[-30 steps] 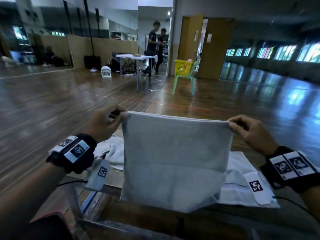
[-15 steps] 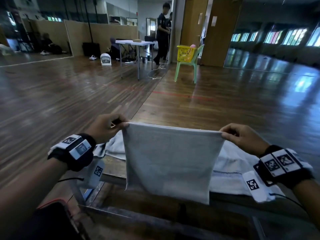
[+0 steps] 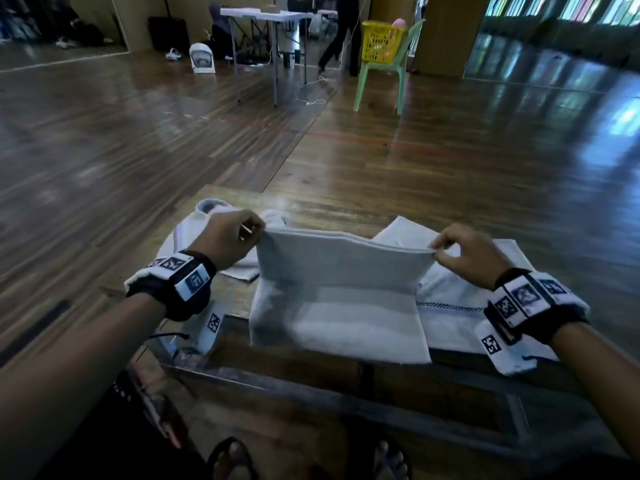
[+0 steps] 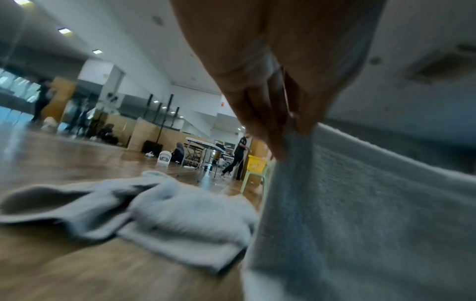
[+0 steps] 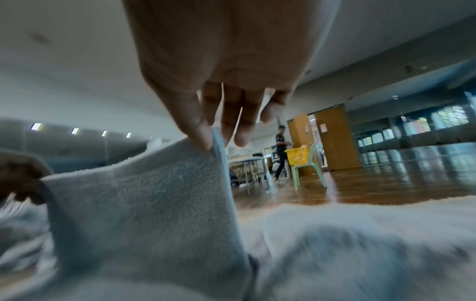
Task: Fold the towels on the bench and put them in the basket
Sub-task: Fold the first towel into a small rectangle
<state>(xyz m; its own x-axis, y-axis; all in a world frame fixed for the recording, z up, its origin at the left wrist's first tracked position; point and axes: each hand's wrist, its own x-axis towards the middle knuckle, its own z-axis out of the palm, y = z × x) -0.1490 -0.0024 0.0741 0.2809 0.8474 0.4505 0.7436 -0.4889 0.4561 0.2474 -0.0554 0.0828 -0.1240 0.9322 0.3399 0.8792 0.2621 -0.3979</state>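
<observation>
Grey towel point(image 3: 337, 292) on bench point(image 3: 239, 303), lower half laid flat | left hand point(image 3: 227, 237) and right hand point(image 3: 464, 251) each pinch a top corner, edge taut, likely to square the next fold | yellow basket point(image 3: 381, 41) far off on chair point(image 3: 384, 74)

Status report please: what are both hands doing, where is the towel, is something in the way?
Left hand and right hand pinch towel top corners. Lower part lies on bench. Unfolded towels either side; none blocking.
</observation>
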